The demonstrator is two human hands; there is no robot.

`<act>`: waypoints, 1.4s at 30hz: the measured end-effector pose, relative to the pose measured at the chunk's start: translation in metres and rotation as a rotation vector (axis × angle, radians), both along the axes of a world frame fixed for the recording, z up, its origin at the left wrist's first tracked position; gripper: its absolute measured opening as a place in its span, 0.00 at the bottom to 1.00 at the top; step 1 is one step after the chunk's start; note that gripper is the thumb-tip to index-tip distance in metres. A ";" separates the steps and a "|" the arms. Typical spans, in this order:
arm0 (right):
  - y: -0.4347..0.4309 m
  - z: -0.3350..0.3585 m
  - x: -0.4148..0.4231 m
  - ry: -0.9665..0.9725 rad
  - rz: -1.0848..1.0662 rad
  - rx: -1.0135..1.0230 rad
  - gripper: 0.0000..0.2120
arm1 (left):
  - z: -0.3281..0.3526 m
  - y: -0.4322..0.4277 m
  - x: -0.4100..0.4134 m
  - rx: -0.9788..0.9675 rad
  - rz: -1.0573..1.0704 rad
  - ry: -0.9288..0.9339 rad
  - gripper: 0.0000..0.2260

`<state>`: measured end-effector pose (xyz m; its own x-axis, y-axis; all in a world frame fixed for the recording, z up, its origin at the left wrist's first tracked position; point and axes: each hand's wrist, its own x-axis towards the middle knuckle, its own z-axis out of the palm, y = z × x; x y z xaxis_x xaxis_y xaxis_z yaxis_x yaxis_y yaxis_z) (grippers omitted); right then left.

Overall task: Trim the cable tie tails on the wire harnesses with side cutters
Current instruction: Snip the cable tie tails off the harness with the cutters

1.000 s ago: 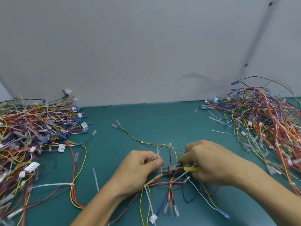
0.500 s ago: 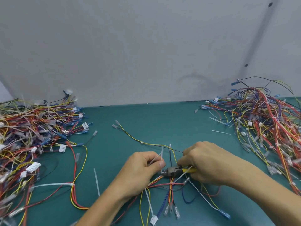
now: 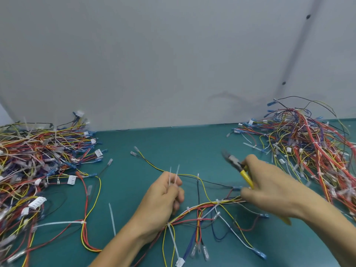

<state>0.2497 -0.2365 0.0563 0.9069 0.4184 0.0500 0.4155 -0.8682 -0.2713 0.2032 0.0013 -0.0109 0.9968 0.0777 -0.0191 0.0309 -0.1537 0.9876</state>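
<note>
Flat on the tabletop [image 3: 173, 143], the wire harness [image 3: 202, 206]. Just above its left end, two white cut tails [image 3: 173, 177], pinched upright in the left hand [image 3: 163, 197] grip. Up and right of the harness, side cutters [image 3: 236, 165] clasped by their yellow handles in the right hand [image 3: 269, 189], nose clear of the wires. Half a second ago, low at the bundle beside the left fingertips. Probably one tie trimmed, next tie due. Far left and right of the harness, the left pile [image 3: 38, 155] and right pile [image 3: 312, 151].
</note>
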 end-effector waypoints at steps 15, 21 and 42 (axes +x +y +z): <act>-0.012 -0.009 -0.042 -0.090 0.012 0.126 0.07 | 0.010 -0.016 -0.015 0.570 -0.275 -0.192 0.05; -0.012 -0.021 -0.043 -0.112 -0.008 -0.246 0.12 | 0.005 -0.014 -0.008 0.405 -0.194 -0.101 0.06; 0.005 -0.027 -0.053 -0.063 0.127 -0.372 0.09 | 0.004 -0.008 -0.006 0.288 -0.141 -0.046 0.09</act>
<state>0.1964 -0.2311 0.0291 0.8469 0.5269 -0.0720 0.5315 -0.8431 0.0818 0.1972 -0.0068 -0.0069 0.9974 -0.0660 0.0287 -0.0542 -0.4266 0.9028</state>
